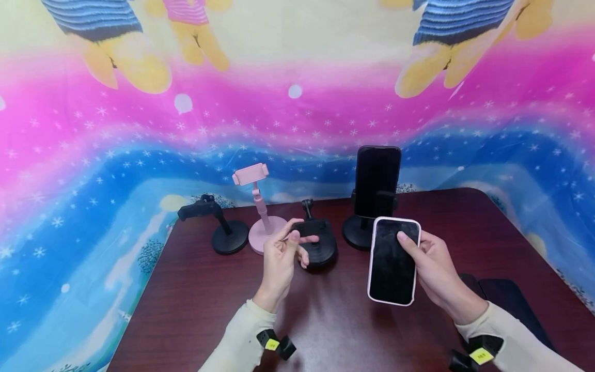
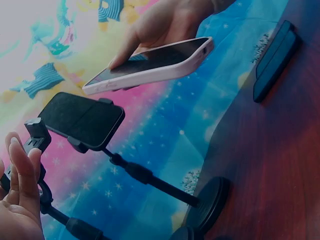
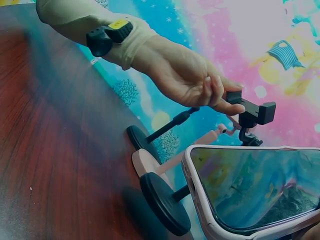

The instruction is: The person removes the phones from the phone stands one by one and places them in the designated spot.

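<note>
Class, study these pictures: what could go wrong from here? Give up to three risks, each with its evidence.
1. The pale-cased phone could slip: only the right hand holds it, above the table.
2. Moved forward, it might knock the black phone upright in its stand just beyond.
3. The empty clamp might tilt if the left hand, whose fingers are at it, pushes too hard.

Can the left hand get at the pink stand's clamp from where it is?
Probably yes: in the head view nothing shows between the left hand and the pink clamp. However, the hand appears to pinch the black clamp, so it would likely need to let go first.
</note>
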`<state>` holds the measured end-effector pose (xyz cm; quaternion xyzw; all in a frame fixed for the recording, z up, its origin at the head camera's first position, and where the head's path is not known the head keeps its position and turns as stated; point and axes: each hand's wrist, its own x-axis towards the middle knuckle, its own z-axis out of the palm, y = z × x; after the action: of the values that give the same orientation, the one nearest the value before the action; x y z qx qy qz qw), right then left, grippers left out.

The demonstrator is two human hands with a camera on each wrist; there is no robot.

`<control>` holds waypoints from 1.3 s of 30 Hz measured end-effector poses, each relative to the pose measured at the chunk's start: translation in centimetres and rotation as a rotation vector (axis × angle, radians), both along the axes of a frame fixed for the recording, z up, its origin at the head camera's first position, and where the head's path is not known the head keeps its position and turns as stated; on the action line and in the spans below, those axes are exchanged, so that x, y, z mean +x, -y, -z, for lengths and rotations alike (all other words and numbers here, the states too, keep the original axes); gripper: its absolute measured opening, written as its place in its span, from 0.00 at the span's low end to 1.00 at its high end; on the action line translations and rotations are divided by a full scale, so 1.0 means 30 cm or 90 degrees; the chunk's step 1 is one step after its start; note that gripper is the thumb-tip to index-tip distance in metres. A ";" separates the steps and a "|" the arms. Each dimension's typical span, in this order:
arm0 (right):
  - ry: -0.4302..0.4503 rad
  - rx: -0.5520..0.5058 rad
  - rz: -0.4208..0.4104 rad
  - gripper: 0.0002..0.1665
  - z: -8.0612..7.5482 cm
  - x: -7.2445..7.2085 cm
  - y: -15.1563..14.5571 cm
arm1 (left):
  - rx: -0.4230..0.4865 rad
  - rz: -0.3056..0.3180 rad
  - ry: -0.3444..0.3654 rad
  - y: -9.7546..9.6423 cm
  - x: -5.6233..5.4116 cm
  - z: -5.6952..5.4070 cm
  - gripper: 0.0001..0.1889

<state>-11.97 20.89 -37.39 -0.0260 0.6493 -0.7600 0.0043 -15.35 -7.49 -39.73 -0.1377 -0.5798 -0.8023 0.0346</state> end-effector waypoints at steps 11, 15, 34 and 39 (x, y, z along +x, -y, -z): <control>0.018 0.010 0.012 0.12 0.013 0.003 -0.006 | -0.016 -0.006 0.010 0.003 -0.093 0.004 0.20; 0.019 0.010 0.014 0.13 0.015 0.004 -0.010 | -0.014 -0.014 0.015 0.000 -0.121 0.008 0.19; 0.028 0.010 0.032 0.13 0.031 0.018 -0.018 | -0.007 -0.041 0.052 -0.019 -0.203 0.038 0.20; 0.029 0.015 0.027 0.13 0.035 0.020 -0.019 | -0.004 -0.038 0.053 -0.026 -0.211 0.039 0.21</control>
<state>-11.37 21.47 -38.44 0.0052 0.6583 -0.7527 0.0032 -21.66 -6.70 -40.91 -0.0871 -0.5868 -0.8043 0.0341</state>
